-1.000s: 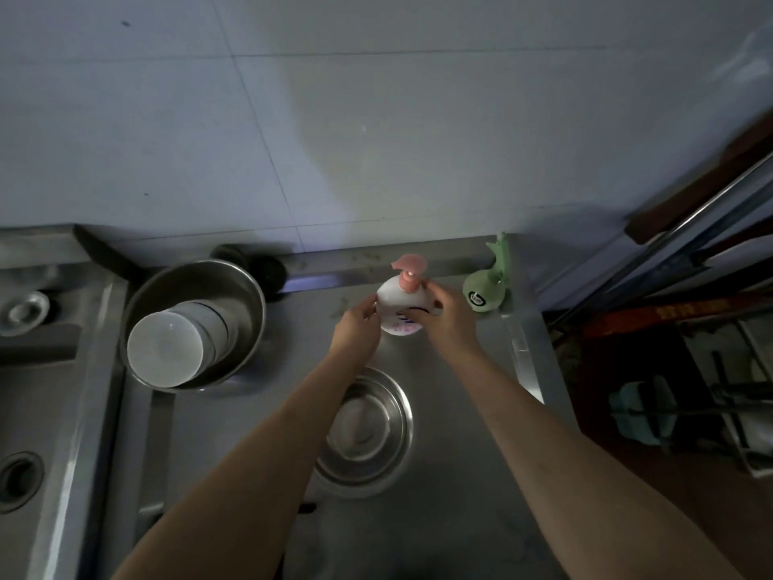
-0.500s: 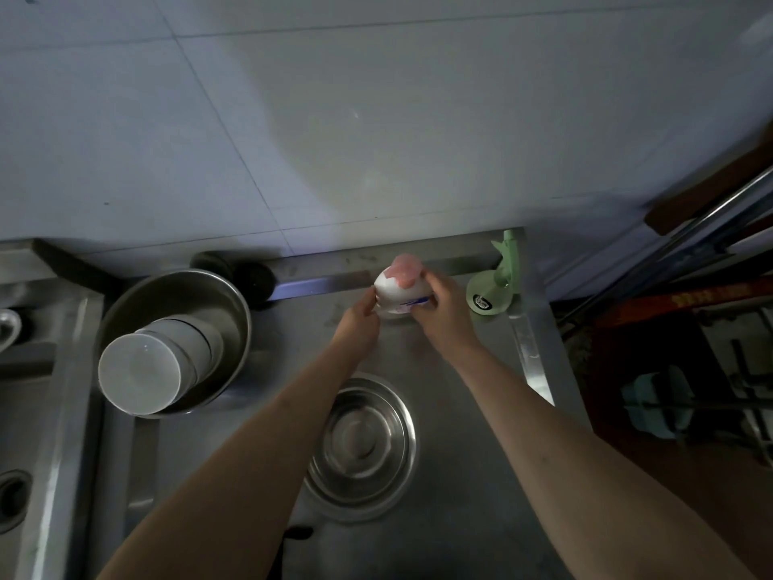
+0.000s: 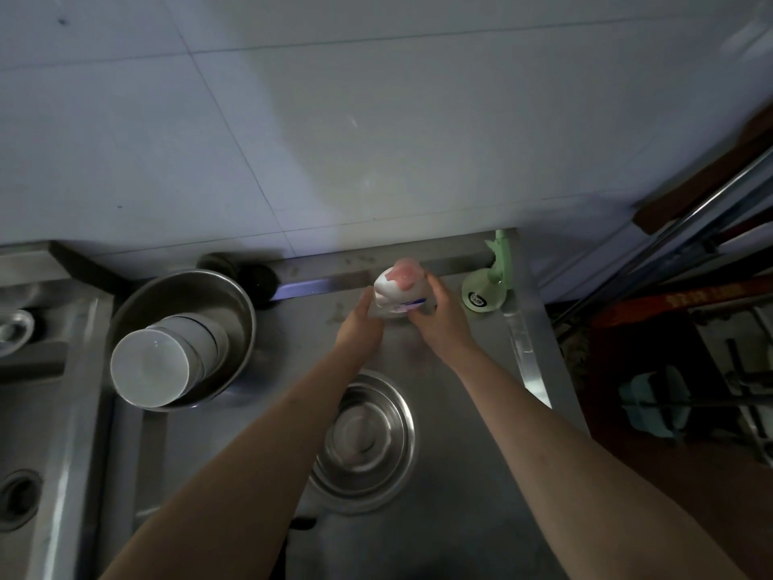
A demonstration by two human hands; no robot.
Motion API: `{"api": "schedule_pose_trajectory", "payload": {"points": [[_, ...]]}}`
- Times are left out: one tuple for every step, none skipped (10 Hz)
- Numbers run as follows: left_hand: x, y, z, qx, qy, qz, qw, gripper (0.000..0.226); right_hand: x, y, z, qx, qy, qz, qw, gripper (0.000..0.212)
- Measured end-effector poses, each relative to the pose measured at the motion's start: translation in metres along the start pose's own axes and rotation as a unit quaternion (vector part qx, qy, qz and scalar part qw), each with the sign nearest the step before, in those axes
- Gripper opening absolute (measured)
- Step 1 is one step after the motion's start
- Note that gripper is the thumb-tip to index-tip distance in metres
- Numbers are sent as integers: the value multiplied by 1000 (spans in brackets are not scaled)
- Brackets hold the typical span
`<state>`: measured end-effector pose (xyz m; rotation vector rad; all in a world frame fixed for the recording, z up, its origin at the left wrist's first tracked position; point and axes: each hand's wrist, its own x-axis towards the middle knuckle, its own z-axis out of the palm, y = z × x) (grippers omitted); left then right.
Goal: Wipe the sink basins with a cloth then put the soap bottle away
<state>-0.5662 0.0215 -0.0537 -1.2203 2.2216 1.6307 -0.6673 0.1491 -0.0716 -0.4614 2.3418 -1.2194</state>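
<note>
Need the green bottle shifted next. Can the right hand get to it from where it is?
Probably yes: the right hand grips the soap bottle just left of the green bottle, nothing between them, but it must release first.

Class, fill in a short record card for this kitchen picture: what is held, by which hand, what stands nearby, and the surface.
held item: soap bottle, white with a pink pump top, tilted
right hand: grips the bottle's right side
left hand: fingers against the bottle's left side
beside bottle, right: green bottle at the back corner
below the hands: small steel bowl
left: large steel basin holding a stack of white bowls
surface: steel counter
</note>
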Motion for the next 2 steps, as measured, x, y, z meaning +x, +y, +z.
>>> {"api": "schedule_pose_trajectory", "payload": {"points": [[-14, -5, -4, -36, 14, -15, 999, 60, -24, -11, -6, 16, 29, 14, 999, 55], [-29, -17, -8, -78, 62, -21, 995, 52, -49, -19, -6, 53, 34, 27, 998, 40]]}}
